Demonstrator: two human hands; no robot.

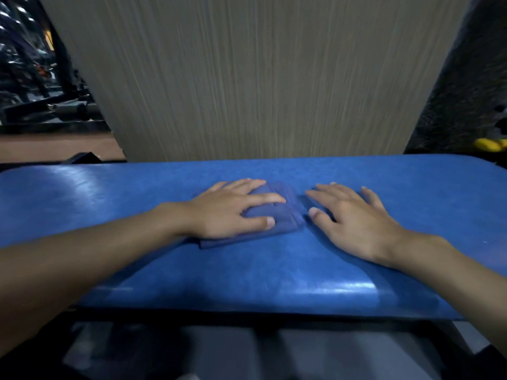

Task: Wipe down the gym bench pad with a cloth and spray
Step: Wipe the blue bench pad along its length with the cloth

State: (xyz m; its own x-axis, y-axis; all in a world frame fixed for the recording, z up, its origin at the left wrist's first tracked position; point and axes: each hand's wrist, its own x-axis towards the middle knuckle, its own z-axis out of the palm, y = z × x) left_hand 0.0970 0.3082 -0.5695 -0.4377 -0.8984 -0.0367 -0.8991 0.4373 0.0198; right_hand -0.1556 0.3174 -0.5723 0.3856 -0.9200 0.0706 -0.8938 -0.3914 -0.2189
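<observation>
The blue gym bench pad (109, 204) runs across the view from left to right, glossy in patches. A folded dark blue cloth (277, 215) lies on its middle. My left hand (227, 212) presses flat on the cloth with the fingers spread over it. My right hand (354, 218) rests flat on the bare pad just right of the cloth, its fingertips near the cloth's edge, holding nothing. No spray bottle is in view.
A tall beige wood-grain panel (260, 78) stands right behind the bench. Dark gym equipment (41, 86) fills the far left. A yellow object (491, 144) shows at the right edge. The black bench frame (247, 322) runs below the pad's near edge.
</observation>
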